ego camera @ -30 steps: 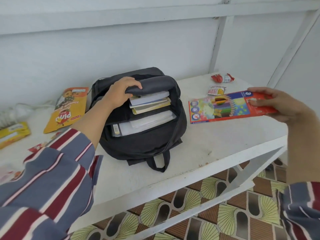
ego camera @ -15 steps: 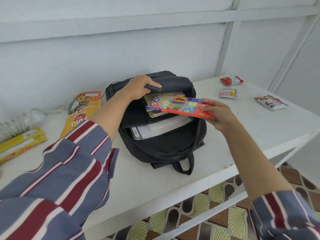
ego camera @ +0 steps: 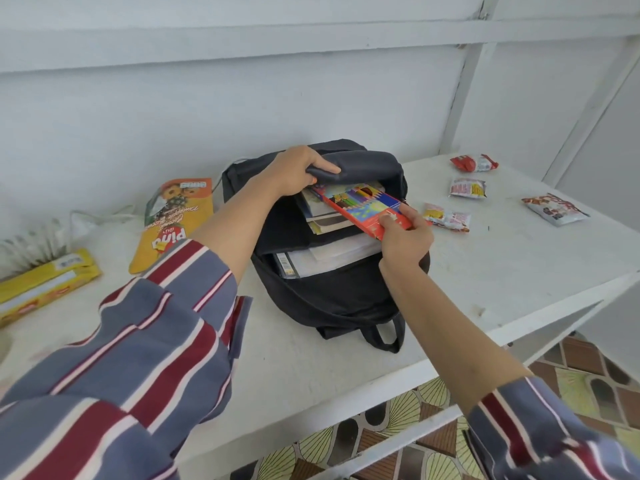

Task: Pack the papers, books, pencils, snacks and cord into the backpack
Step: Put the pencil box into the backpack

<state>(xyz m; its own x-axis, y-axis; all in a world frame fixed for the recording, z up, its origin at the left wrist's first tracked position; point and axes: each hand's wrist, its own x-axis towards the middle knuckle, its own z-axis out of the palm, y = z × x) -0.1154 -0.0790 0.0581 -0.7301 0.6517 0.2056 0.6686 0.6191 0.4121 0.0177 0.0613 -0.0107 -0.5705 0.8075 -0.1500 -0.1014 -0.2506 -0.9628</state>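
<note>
Coloured-pencil box [ego camera: 363, 209] entering the backpack [ego camera: 339, 299]
The right hand [ego camera: 405, 239] is pinching the box in its fingers [ego camera: 417, 216] over the books [ego camera: 325, 218] while the left hand [ego camera: 294, 168] is gripping the flap [ego camera: 363, 161]; sliding it in flat looks best.

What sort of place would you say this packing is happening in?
Probably a plain room at home, though I can't be sure: a white painted table against a bare white panelled wall, patterned floor tiles beneath, and a backpack with snack packets around it.
</note>
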